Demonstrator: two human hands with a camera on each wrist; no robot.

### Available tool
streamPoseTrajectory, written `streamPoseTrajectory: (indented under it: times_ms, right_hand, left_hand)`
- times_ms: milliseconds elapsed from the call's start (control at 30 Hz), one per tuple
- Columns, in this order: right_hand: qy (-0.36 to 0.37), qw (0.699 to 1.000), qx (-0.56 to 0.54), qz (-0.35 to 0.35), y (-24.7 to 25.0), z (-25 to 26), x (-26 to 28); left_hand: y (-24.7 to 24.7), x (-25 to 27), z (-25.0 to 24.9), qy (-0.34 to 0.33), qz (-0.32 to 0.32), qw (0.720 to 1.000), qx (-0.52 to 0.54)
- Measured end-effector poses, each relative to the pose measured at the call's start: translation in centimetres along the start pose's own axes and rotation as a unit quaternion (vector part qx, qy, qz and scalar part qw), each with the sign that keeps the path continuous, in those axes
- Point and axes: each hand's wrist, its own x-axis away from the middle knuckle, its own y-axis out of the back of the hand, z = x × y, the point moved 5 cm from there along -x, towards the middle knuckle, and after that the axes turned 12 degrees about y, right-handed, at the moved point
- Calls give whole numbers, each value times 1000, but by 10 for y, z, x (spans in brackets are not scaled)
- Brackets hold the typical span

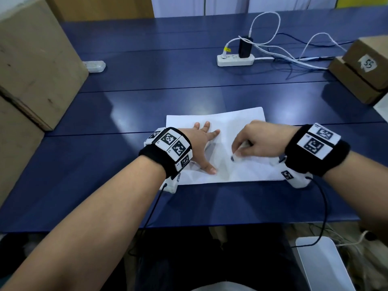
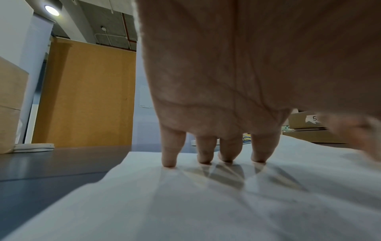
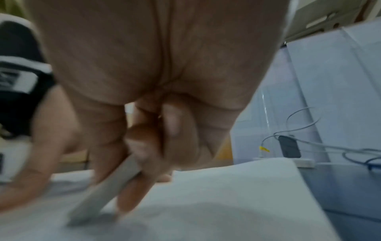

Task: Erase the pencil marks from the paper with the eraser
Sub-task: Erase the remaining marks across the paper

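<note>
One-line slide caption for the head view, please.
Left hand presses the paper flat on the blue table while the right hand rubs the eraser on it.

Ceiling lamp (image 2: 51, 10) bright; glare on table (image 1: 189, 97); right wrist view motion-blurred; edges bowed.

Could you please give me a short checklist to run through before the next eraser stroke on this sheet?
1. Left hand holds the paper down, fingers spread flat: ok.
2. Right hand grips the eraser: ok.
3. Eraser tip touches the paper: ok in the right wrist view, though it is blurred.
4. Pencil marks left under the tip: cannot tell.
5. Paper lies flat: not ok, creased around the left fingers.
6. Paper fully on the table: ok.
</note>
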Motion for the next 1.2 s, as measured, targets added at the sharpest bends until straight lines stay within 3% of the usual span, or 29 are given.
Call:
streamPoseTrajectory:
  times_ms: [100, 267, 333, 467, 567, 733, 800, 1000, 1200]
  right_hand:
    - [34, 997, -25, 62, -11, 12, 4]
    - [-62, 996, 23, -60, 10, -16, -6]
    - [-75, 994, 45, -72, 11, -20, -6]
    - [15, 999, 34, -5, -1, 6, 0]
    - [17, 999, 13, 43, -6, 13, 3]
    - [-89, 993, 42, -65, 11, -18, -4]
    - [-85, 992, 67, -72, 12, -18, -2]
    - [20, 997, -8, 68, -11, 10, 7]
    - [-85, 992, 57, -74, 14, -23, -2]
  left_hand:
    - [0, 0, -1, 3, 0, 1000, -8]
    - [1, 2, 0, 0, 1, 1000, -5]
    - [1, 2, 0, -1, 3, 1000, -4]
    - [-1, 0, 0, -1, 0, 1000, -2]
    - [-1, 0, -1, 0, 0, 1000, -6]
    - [0, -1, 0, -2, 2, 1000, -4]
    - [0, -1, 0, -3, 2, 1000, -4]
    - [-1, 0, 0, 2, 8, 1000, -7]
    - [0, 1, 0, -1, 3, 1000, 0]
